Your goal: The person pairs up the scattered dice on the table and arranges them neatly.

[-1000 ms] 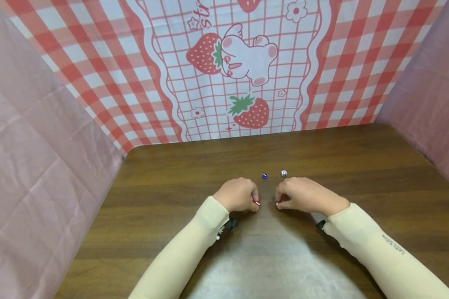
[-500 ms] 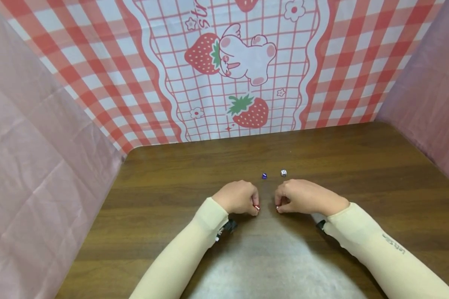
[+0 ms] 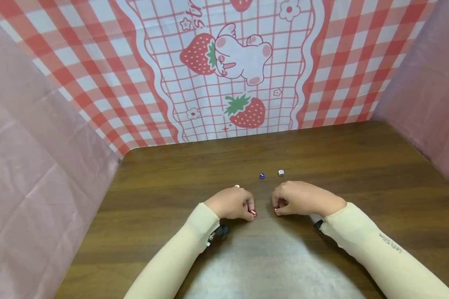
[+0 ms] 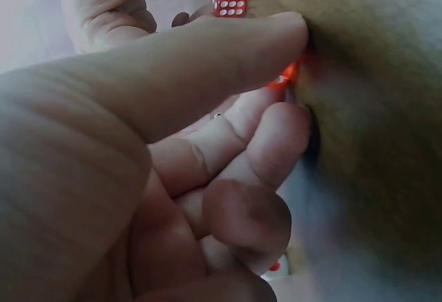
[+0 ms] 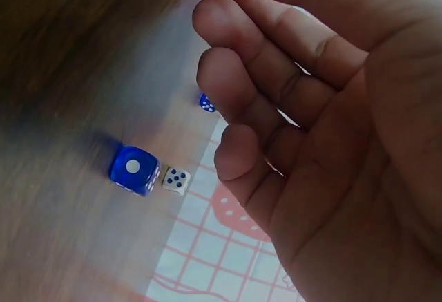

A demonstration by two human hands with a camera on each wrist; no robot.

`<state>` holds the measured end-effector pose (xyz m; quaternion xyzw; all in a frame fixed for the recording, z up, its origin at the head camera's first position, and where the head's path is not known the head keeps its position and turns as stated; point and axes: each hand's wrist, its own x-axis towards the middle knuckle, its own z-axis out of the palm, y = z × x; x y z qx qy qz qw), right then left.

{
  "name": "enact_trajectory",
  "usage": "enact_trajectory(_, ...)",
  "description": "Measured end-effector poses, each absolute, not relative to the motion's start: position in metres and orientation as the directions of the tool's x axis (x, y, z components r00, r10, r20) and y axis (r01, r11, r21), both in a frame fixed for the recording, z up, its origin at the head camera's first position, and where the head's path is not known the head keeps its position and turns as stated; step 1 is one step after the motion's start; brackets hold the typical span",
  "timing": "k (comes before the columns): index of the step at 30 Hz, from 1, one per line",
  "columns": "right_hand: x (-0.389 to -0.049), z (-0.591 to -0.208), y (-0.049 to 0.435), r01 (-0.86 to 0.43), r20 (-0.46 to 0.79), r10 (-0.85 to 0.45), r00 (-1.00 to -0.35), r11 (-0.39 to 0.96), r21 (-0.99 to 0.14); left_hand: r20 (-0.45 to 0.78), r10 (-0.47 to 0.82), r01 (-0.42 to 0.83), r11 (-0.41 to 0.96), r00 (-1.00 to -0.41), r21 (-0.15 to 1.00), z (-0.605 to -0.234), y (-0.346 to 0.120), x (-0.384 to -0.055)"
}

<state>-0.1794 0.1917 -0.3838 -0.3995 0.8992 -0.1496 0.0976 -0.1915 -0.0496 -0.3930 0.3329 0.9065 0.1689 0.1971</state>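
Observation:
My left hand (image 3: 230,203) pinches a red die (image 3: 252,212) between thumb and finger, low over the wooden table. In the left wrist view the thumb covers most of that die (image 4: 283,77). Facing it across a small gap, my right hand (image 3: 308,198) pinches another red die (image 3: 275,210); its white pips show clearly on this die (image 4: 229,2) in the left wrist view. Beyond the hands lie a blue die (image 3: 262,176) and a white die (image 3: 281,172). A second white die (image 3: 237,186) peeks out behind the left knuckles.
The right wrist view shows a large-looking blue die (image 5: 135,169) near a white die (image 5: 176,180), and another blue die (image 5: 207,101) partly behind the fingers. A strawberry-print cloth (image 3: 247,112) hangs at the table's (image 3: 194,162) back edge, with pink drapes (image 3: 41,166) at both sides.
Both hands have drawn slightly toward the person with their red dice, the left one also a little leftward. A white die has come into sight behind the left hand.

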Motion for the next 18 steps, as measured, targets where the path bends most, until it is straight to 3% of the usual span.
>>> enact_trajectory(6, -0.1805, -0.3846, 0.1934, -0.67, -0.072, -0.733, -0.676, 0.653, -0.352, -0.257, 0.681, 0.502, 0.698, -0.686, 0.511, -0.393, -0.0543, -0.191)
enact_trajectory(18, -0.1795, -0.383, 0.191, -0.661, -0.089, -0.729, -0.679, 0.66, -0.359, -0.257, 0.708, 0.553, 0.686, -0.658, 0.473, -0.3879, -0.0598, -0.1926)
